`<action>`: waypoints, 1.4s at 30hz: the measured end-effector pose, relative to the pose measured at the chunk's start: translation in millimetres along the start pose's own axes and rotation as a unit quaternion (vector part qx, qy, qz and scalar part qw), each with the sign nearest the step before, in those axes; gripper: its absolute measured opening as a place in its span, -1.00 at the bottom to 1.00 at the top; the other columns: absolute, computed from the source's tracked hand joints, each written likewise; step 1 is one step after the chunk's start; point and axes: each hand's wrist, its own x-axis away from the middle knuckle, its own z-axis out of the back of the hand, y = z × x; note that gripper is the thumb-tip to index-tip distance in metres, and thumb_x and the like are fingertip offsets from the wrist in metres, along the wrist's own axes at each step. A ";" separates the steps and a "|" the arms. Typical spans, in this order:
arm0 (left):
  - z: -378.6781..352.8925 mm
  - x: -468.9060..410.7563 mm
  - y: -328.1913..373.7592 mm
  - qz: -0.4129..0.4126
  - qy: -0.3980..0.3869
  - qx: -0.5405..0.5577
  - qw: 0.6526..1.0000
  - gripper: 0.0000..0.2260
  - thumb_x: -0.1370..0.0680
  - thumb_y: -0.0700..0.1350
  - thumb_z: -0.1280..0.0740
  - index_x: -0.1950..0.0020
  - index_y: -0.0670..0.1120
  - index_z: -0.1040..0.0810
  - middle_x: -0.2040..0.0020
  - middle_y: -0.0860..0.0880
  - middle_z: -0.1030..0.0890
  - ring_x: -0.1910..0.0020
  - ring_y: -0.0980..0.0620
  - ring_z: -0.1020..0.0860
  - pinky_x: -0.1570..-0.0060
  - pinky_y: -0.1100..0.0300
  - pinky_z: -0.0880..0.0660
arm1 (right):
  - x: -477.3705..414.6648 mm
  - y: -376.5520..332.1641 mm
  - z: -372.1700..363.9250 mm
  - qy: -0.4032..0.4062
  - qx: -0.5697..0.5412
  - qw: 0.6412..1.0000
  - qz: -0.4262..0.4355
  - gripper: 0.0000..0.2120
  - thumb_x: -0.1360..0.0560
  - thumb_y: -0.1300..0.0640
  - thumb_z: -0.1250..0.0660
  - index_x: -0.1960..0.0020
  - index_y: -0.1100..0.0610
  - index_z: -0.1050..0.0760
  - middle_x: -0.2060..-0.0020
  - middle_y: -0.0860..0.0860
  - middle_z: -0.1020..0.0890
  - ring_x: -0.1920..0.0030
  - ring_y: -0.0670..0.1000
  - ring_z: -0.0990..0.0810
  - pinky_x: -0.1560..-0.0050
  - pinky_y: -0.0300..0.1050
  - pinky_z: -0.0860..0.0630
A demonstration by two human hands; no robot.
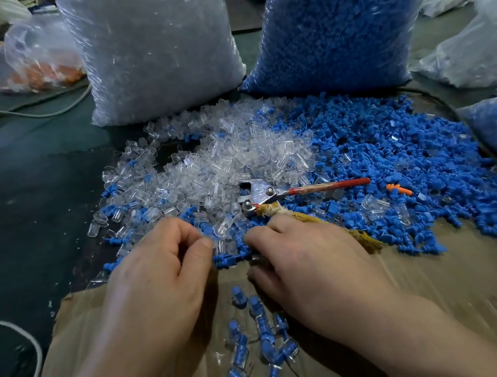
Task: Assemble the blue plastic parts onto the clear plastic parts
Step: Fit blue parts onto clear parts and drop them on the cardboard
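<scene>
My left grip (162,260) pinches a clear plastic part (220,245) by its stiff walls; it looks light and slick, so it could easily flick away. My right grip (304,256) curls into the blue plastic parts (392,153) spread mid-tabletop; I cannot tell whether it holds one.

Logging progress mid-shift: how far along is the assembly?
Done: a small cluster of assembled pieces on the cardboard. In hand: the left hand seems to pinch a clear part; the right hand digs in blue parts, its grasp hidden. Left: big loose clear pile and blue pile, plus two full bags.
</scene>
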 end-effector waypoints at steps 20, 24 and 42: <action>-17.1 3.6 -0.4 0.062 -0.075 0.307 0.947 -0.79 -0.31 0.11 -0.46 0.15 0.05 -0.66 0.28 -0.09 -0.71 0.34 0.00 -0.69 0.43 0.27 -0.54 | -2.7 5.9 3.6 0.018 0.008 0.999 -0.025 -0.93 -0.62 0.14 -0.20 -0.03 0.00 -0.32 0.09 -0.05 -0.39 0.21 0.05 -0.41 0.28 -0.05 -0.31; -18.6 -0.1 -6.4 0.081 -0.061 0.317 0.943 -0.71 -0.25 0.13 -0.57 0.11 0.05 -0.67 0.25 -0.11 -0.72 0.26 -0.10 -0.72 0.35 0.17 -0.59 | -2.4 8.8 3.8 0.049 -0.034 0.998 -0.024 -0.94 -0.66 0.05 -0.12 -0.01 0.00 -0.29 0.11 -0.06 -0.40 0.28 0.00 -0.35 0.29 -0.03 -0.29; -12.5 2.4 4.9 0.047 -0.099 0.280 0.954 -0.81 -0.54 -0.17 -0.41 0.15 0.13 -0.65 0.28 -0.06 -0.71 0.33 0.05 -0.70 0.39 0.33 -0.57 | 7.3 4.7 6.5 0.102 -0.212 0.972 0.005 -0.89 -0.54 0.00 -0.25 -0.04 -0.10 -0.52 0.14 -0.19 -0.60 0.05 -0.16 -0.56 0.07 -0.14 -0.52</action>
